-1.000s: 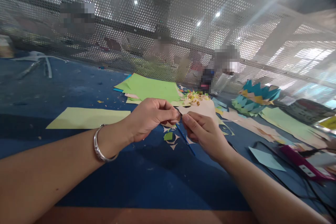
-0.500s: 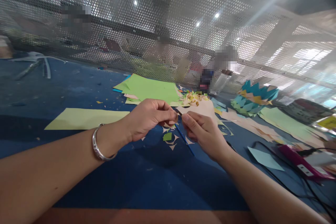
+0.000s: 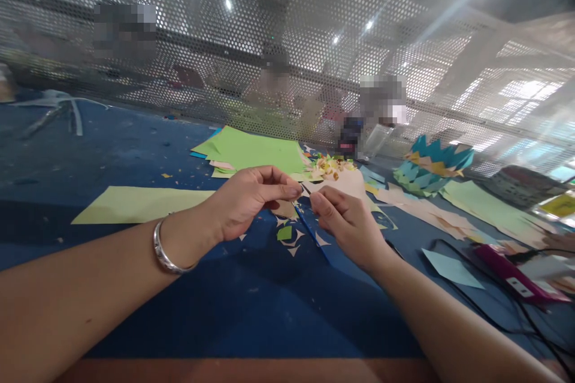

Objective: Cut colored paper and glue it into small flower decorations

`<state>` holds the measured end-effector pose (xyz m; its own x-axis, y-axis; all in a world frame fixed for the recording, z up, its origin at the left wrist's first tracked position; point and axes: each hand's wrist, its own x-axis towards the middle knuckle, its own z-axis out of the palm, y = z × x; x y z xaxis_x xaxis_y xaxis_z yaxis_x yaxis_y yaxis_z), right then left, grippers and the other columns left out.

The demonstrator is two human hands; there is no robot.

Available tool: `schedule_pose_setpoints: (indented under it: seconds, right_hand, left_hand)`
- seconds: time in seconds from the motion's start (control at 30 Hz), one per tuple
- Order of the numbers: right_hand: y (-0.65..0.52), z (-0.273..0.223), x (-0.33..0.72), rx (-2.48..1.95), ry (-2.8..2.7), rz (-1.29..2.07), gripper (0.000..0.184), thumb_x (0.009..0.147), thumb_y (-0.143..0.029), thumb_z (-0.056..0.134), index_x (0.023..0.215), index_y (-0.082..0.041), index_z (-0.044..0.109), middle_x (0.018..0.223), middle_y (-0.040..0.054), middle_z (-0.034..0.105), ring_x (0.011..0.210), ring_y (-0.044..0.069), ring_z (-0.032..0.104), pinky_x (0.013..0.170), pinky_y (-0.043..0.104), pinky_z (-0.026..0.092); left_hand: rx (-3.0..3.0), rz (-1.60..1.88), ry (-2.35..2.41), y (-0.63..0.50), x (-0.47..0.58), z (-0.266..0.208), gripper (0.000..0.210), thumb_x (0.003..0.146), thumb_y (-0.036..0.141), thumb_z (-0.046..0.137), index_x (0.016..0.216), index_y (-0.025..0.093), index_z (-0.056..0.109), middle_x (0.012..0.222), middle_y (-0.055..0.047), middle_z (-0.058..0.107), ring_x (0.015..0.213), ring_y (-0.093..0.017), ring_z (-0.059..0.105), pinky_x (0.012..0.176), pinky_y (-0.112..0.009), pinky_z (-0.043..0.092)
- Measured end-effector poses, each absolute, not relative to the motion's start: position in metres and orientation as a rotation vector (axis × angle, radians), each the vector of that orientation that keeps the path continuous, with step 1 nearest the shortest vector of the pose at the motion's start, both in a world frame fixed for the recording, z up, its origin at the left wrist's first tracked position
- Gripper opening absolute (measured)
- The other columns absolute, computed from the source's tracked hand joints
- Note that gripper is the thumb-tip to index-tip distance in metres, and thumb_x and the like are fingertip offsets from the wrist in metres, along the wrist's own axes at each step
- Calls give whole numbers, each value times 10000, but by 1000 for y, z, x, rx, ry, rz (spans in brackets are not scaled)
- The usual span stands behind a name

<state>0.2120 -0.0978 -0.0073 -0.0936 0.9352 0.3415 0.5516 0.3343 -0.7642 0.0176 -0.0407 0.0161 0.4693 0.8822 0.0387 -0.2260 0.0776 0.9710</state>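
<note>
While left hand (image 3: 245, 203) pinches closed, right hand (image 3: 348, 221) grips thin tool (image 3: 306, 190)

Left hand (image 3: 247, 200) and right hand (image 3: 348, 219) nearly meet mid-frame

A thin dark tip (image 3: 306, 189) juts from the right's pinch. Paper scraps (image 3: 284, 233) lie below centre, green sheets (image 3: 263, 152) above it, a magenta power strip (image 3: 501, 266) at lower right.

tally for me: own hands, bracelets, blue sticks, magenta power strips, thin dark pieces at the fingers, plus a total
Hands: 2, left hand and right hand
Bracelet: 1
Blue stick: 1
Power strip: 1
Thin dark piece: 1
Total: 6
</note>
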Motion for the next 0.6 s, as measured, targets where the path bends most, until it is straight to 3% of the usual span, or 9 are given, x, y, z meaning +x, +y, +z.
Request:
schedule_pose_setpoints:
  seconds: [0.23, 0.6]
  right_hand:
    - [-103, -2, 209, -1352, -1819, 410, 376, 1012, -533, 481, 864, -199, 572, 602, -52, 409, 553, 115, 352, 532, 275, 261]
    - [-106, 0, 207, -1364, -1885, 252, 332, 1014, -480, 492, 864, -197, 579, 585, -48, 484, 523, 107, 393, 529, 263, 297]
  left_hand:
    - [1188, 895, 579, -43, 18, 13, 183, 728, 173, 847, 779, 140, 675, 795, -12, 692, 779, -119, 661, 784, -267, 518]
    - [1238, 923, 608, -47, 20, 17, 226, 713, 169, 845, 798, 153, 636, 770, 11, 667, 764, -126, 662, 764, -285, 531]
